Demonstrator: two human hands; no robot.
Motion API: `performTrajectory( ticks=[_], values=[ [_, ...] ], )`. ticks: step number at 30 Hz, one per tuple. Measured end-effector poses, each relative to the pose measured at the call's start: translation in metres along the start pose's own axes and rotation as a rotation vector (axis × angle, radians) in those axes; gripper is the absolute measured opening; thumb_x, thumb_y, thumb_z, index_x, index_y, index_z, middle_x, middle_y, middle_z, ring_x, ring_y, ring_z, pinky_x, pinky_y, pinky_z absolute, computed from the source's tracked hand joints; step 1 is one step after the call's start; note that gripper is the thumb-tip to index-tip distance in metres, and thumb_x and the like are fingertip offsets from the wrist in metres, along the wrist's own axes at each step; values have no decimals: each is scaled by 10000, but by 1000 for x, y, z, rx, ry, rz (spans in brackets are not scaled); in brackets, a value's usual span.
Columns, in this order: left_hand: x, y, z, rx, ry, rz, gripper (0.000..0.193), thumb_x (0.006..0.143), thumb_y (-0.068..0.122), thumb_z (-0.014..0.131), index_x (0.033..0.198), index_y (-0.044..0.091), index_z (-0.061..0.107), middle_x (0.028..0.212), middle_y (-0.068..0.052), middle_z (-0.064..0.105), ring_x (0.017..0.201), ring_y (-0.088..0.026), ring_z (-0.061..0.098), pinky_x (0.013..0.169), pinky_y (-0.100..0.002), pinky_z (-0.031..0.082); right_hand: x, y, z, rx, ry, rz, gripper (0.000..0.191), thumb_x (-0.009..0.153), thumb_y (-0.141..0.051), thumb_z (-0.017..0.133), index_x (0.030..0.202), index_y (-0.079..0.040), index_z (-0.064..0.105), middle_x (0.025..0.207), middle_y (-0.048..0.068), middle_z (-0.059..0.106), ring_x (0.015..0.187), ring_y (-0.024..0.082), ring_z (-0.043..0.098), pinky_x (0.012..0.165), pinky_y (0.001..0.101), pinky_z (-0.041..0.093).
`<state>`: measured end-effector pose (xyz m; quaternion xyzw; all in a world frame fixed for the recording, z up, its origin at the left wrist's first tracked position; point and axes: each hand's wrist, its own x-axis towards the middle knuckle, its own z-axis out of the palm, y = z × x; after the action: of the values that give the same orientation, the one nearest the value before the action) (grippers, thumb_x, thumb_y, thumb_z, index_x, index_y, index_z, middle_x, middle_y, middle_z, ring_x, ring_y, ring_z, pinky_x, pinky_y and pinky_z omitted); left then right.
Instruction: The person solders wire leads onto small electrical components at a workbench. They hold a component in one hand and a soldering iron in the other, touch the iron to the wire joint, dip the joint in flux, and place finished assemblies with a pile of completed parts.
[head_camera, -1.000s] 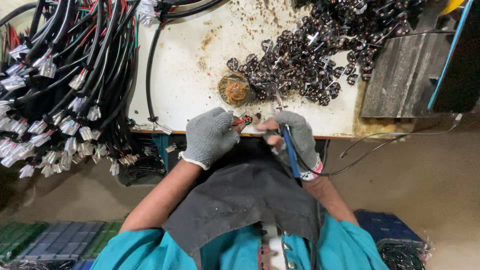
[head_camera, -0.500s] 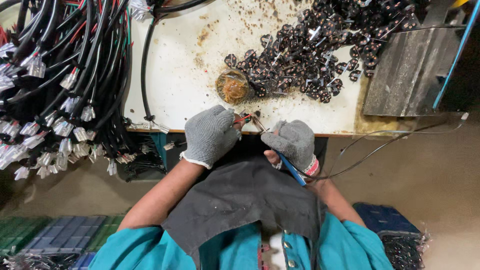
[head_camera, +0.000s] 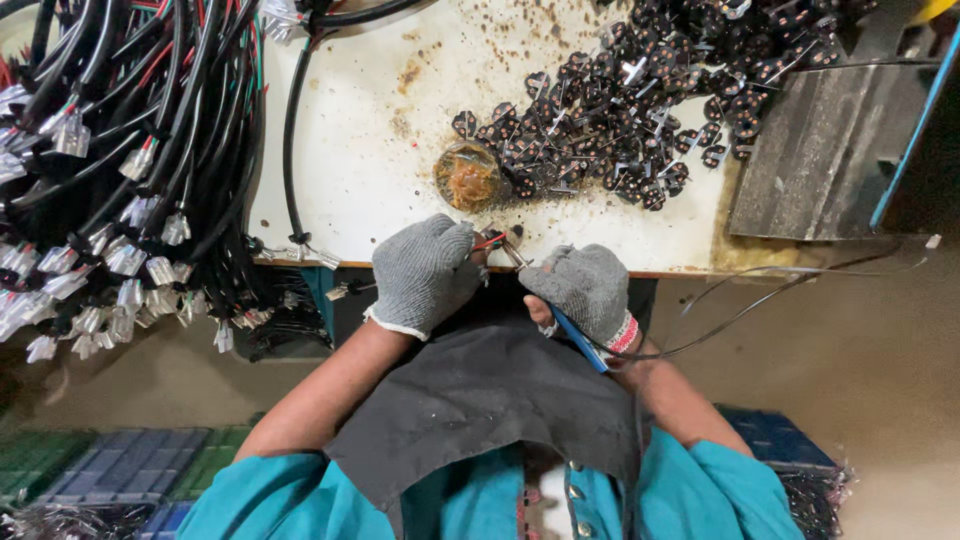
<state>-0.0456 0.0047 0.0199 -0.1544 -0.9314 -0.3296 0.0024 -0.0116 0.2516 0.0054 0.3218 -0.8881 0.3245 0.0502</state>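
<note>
My left hand (head_camera: 425, 272), in a grey knit glove, pinches thin red wire ends (head_camera: 489, 241) at the front edge of the stained white table (head_camera: 350, 160). My right hand (head_camera: 583, 288), also gloved, grips a blue-handled soldering iron (head_camera: 575, 338); its metal tip (head_camera: 511, 252) meets the wires just right of my left fingers. A small round tin of brown flux (head_camera: 468, 176) sits on the table just beyond both hands. A dark cloth (head_camera: 480, 400) lies across my lap.
A heap of small black parts with metal pins (head_camera: 640, 110) covers the table's far right. Bundles of black cables with white connectors (head_camera: 110, 180) hang off the left. A grey block (head_camera: 810, 160) stands at right. Blue and green trays (head_camera: 110, 470) lie on the floor.
Both hands stay together at the table edge. My right hand has turned slightly, bringing the iron's tip against the wire ends; the view has shifted a little.
</note>
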Motion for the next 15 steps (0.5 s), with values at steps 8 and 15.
performTrajectory(
  ticks=[8, 15],
  values=[
    [2, -5, 0, -52, 6, 14, 219, 774, 241, 801, 780, 156, 599, 710, -58, 549, 623, -285, 598, 539, -431, 447, -10, 6, 28, 267, -471, 500, 211, 908, -280, 734, 720, -187, 755, 598, -42, 717, 506, 154, 678, 463, 343, 506],
    [-1, -2, -3, -21, 27, 22, 222, 760, 250, 802, 769, 155, 601, 708, -56, 549, 613, -279, 595, 523, -428, 439, -10, 5, 22, 98, -345, 148, 120, 909, -260, 725, 808, -239, 786, 634, -66, 727, 518, 132, 669, 484, 317, 508]
  ],
)
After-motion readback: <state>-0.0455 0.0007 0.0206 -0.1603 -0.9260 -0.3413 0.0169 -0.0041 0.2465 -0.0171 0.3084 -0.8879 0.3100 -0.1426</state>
